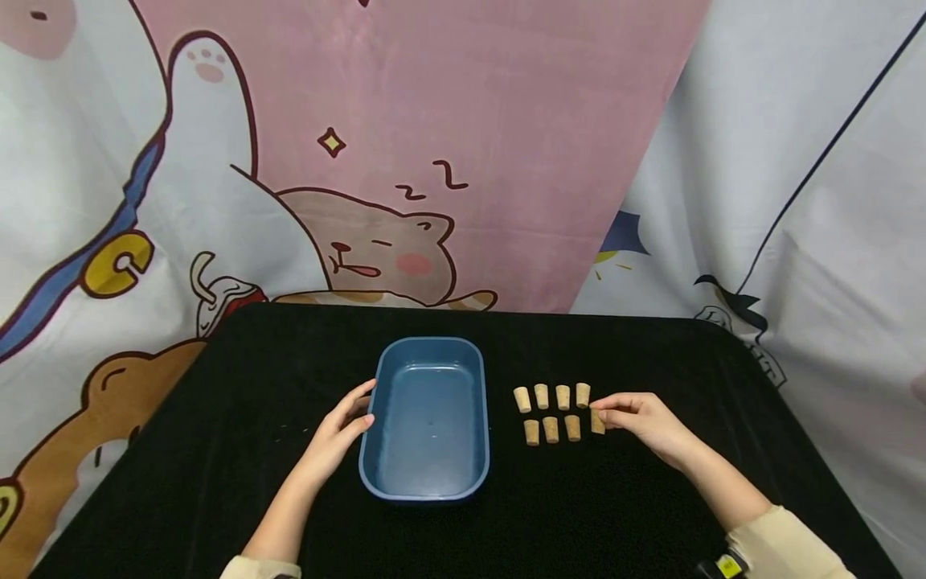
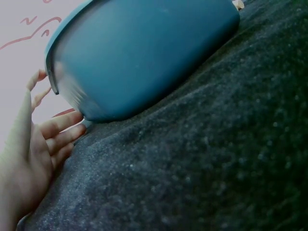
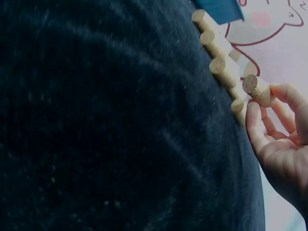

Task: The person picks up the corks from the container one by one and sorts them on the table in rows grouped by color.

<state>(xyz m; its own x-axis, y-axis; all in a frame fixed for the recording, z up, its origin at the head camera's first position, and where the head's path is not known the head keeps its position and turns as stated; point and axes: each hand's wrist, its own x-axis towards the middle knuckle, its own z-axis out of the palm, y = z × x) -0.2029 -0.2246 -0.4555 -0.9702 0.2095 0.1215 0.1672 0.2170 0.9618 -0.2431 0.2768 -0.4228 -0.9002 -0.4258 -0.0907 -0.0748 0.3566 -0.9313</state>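
Note:
At its left side, my left hand touches a blue plastic tub, thumb and index finger at the rim. The left wrist view shows its other fingers fairly straight, close to the tub's lower end. Right of the tub, several tapered corks lie in two rows on black cloth. Between thumb and fingertips, my right hand pinches the cork at the right end of the nearer row. The right wrist view shows that cork with its speckled end face outward.
Black cloth covers the table. A curtain with cartoon animals hangs behind it and down both sides. The tub's inside floor shows bare from above.

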